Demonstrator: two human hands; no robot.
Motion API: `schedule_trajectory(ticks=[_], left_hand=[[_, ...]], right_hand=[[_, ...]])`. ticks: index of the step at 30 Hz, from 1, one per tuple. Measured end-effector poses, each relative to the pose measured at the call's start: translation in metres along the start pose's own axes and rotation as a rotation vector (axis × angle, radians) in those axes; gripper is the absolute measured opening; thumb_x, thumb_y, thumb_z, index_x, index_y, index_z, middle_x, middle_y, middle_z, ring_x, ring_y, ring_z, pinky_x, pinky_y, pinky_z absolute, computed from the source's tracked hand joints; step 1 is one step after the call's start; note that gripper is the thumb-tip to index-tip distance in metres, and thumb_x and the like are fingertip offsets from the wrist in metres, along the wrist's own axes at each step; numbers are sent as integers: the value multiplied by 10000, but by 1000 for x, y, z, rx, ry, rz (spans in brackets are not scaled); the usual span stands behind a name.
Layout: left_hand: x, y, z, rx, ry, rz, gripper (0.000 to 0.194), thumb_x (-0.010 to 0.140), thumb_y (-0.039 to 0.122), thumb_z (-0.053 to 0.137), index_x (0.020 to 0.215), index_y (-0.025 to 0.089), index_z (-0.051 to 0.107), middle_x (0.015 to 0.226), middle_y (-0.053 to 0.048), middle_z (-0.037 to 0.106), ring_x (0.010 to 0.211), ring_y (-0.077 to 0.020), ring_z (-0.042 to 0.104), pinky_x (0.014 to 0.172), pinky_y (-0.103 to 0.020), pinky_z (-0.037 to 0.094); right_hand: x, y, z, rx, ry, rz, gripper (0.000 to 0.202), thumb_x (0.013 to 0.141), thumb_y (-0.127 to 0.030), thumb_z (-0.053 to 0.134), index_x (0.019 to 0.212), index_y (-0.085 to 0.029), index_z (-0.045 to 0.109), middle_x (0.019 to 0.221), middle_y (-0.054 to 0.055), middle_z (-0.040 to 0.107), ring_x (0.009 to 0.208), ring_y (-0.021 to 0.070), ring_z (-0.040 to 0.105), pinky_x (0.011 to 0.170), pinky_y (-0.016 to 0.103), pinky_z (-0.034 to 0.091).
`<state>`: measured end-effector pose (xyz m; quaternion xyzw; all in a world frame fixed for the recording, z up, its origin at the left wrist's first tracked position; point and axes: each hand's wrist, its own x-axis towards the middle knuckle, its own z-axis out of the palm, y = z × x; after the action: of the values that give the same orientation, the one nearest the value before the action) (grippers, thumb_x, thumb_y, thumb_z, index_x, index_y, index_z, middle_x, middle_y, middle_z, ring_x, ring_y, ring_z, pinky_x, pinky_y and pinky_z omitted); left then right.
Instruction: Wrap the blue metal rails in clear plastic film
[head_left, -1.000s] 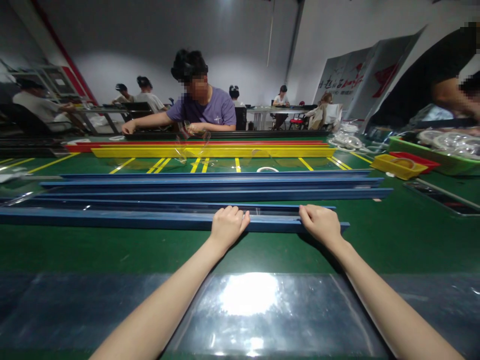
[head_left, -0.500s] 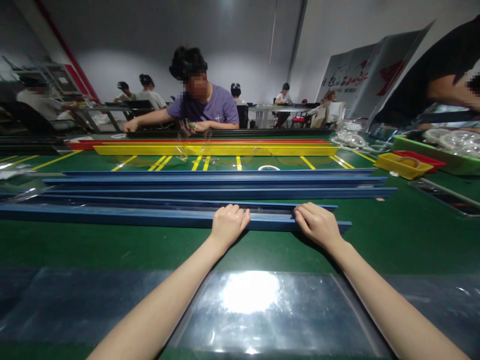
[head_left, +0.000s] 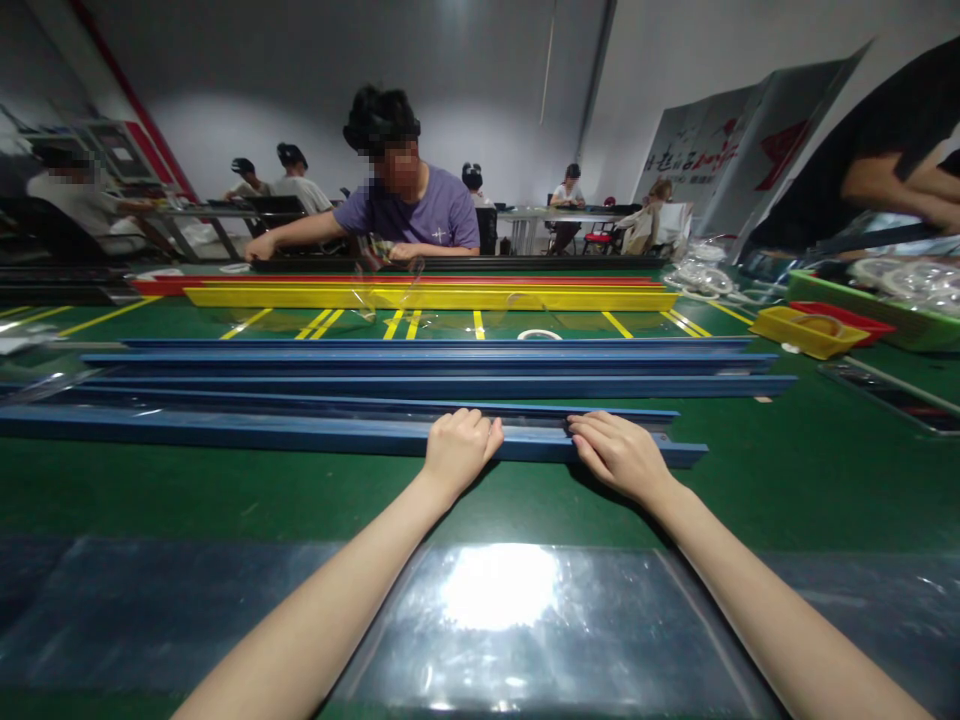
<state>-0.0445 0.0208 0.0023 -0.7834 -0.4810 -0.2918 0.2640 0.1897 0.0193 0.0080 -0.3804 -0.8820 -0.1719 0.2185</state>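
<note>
A long blue channel-shaped strip point(head_left: 300, 432) lies across the green table in front of me. My left hand point(head_left: 459, 448) is closed over its near wall, knuckles up and thumb to the right. A short way to the right, my right hand point(head_left: 619, 450) grips the same strip near its right end. Those fingers reach over the near wall into the groove, and their tips are partly hidden. Clear plastic film point(head_left: 150, 410) shows inside the groove towards the left. Behind it lie more blue strips point(head_left: 420, 385), parallel or slightly angled.
A shiny clear sheet point(head_left: 360, 620) covers the table's near part. Yellow strips point(head_left: 450, 298) and red strips lie farther back, before a person in purple point(head_left: 427, 210). Right are a yellow tray point(head_left: 806, 332), a green bin point(head_left: 915, 320) with clear rolls, and a phone-like dark object point(head_left: 892, 395).
My right hand has slid a little left along the blue strip, closer to my left hand, with its fingers straighter. My left hand stays almost in place.
</note>
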Motion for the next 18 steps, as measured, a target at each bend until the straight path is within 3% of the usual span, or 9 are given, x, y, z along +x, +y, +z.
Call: schedule_trajectory(ticks=[18], left_hand=[[0,0,0,5,7,9,385,840,247,381,504,180,556,495,-13,544,527,-123,495,509,-272,284]], right_hand=[[1,-3,-5,-44,-64,-11,317,857,-268,331,877,-155,626,971,67,648,912,172,545,780,284,442]])
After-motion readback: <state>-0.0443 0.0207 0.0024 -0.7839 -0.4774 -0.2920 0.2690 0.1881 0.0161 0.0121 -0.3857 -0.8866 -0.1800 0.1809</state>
